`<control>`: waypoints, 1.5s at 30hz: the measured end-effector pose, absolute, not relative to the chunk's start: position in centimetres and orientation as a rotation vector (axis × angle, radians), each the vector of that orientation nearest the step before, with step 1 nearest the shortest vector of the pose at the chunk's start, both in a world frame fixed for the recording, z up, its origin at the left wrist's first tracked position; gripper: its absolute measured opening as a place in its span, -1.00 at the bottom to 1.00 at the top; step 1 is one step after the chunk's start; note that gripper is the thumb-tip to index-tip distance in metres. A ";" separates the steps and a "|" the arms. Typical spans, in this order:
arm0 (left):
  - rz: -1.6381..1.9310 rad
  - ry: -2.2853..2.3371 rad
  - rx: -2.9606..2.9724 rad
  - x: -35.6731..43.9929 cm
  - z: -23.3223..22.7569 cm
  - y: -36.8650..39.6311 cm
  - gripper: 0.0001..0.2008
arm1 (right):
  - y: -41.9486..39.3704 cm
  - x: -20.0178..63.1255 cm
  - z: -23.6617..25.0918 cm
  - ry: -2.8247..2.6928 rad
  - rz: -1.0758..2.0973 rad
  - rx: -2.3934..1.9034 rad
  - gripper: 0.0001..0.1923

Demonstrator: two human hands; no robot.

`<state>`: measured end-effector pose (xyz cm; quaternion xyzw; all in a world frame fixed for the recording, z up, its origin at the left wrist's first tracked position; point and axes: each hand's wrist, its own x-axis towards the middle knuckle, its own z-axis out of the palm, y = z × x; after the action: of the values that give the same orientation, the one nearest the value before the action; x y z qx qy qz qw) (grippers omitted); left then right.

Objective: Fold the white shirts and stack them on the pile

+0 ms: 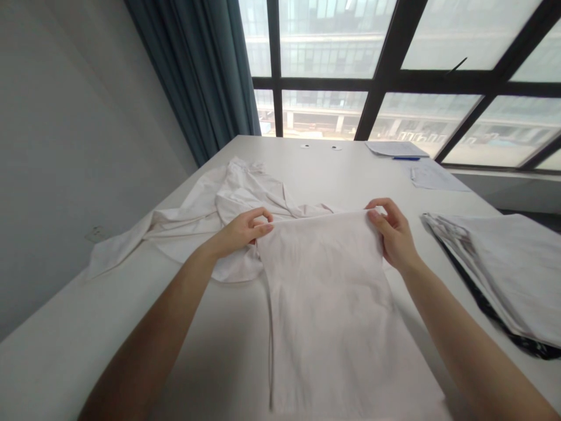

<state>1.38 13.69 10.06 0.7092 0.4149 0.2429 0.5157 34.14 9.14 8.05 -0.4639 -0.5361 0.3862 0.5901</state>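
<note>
Across the middle of the white surface (pixel 79 351), a white garment (pixel 324 292) spread flat, one folded length running from the fold line down toward the near edge. Left hand (pixel 241 231) pinching the left end of that upper fold, thumb and forefinger closed on the cloth. Right hand (pixel 394 231) pinching the right end likewise, fingers (pixel 380 204) curled over the edge, thumb beneath. Both grips clenched on the same garment, fold held taut between them and lifted slightly off the surface. Beyond the left hand, rest of the garment lying crumpled and loose, one sleeve trailing out to the left edge of the surface.

At the right, a stack of folded pale cloths (pixel 508 275) resting well apart from the right hand, dark fabric showing under its near side. Farther back on the right, loose papers (pixel 432 175) with a blue pen (pixel 406 158) lying just beside them. Behind the surface, a large dark-framed window (pixel 385 82) facing other buildings, with a blue-grey curtain (pixel 201 76) hanging at its left against a plain grey wall (pixel 65 146).
</note>
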 end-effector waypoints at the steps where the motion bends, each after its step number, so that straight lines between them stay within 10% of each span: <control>1: 0.562 1.010 1.720 1.4 10.0 13.7 -0.66 | 9.2 34.3 8.0 -1.266 0.898 -1.080 -0.69; 27: 0.827 1.509 2.080 3.6 5.4 19.1 -0.90 | 11.5 34.5 2.7 -1.683 0.471 -1.387 -0.69; 45: 0.180 1.126 2.925 7.3 0.9 12.6 -0.49 | 4.7 31.4 1.6 -2.632 0.093 -1.461 -0.31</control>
<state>7.26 12.59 0.91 0.9317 0.3586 0.0573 0.0009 31.44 4.68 1.64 -0.4841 -0.8720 0.0309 0.0650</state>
